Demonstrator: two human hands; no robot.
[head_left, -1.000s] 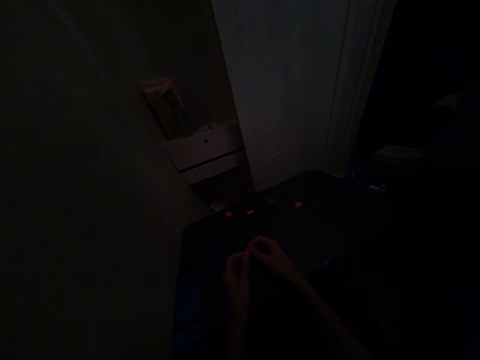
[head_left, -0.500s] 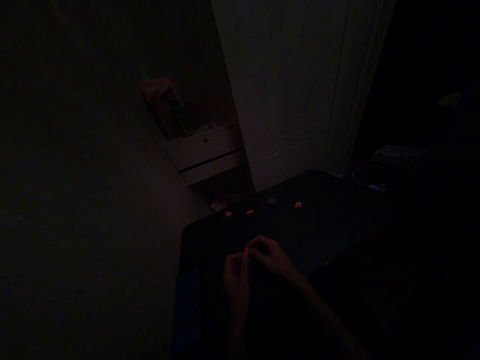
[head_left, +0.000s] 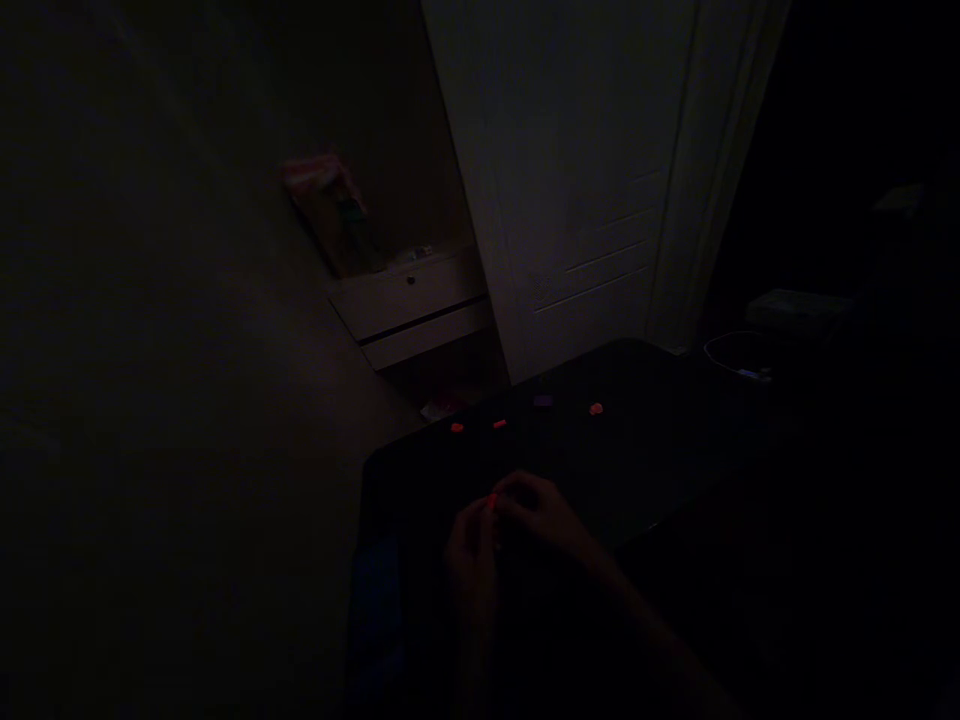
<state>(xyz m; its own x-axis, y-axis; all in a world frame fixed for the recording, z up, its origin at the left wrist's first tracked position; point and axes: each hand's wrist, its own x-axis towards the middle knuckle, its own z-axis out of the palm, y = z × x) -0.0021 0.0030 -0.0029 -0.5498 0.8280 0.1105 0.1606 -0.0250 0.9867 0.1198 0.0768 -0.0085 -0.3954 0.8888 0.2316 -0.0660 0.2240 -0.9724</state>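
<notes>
The room is very dark. My left hand point(head_left: 471, 550) and my right hand point(head_left: 541, 512) meet over a dark table point(head_left: 660, 450), fingers pinched together around a small bright orange piece point(head_left: 492, 502). Which hand carries it I cannot tell. Three more small orange pieces lie along the table's far edge, one on the left point(head_left: 457, 428), one beside it point(head_left: 499, 425) and one farther right point(head_left: 595, 408). A faint purple piece point(head_left: 542, 401) lies between them.
A pale door point(head_left: 585, 180) stands behind the table. To its left is a low drawer unit point(head_left: 409, 305) with a pinkish package point(head_left: 330, 205) leaning above it. A white cable point(head_left: 739, 360) lies at the right, near a dim box point(head_left: 795, 310).
My hands stay together over the table with only slight finger movement around the orange piece. The pieces on the table have not moved.
</notes>
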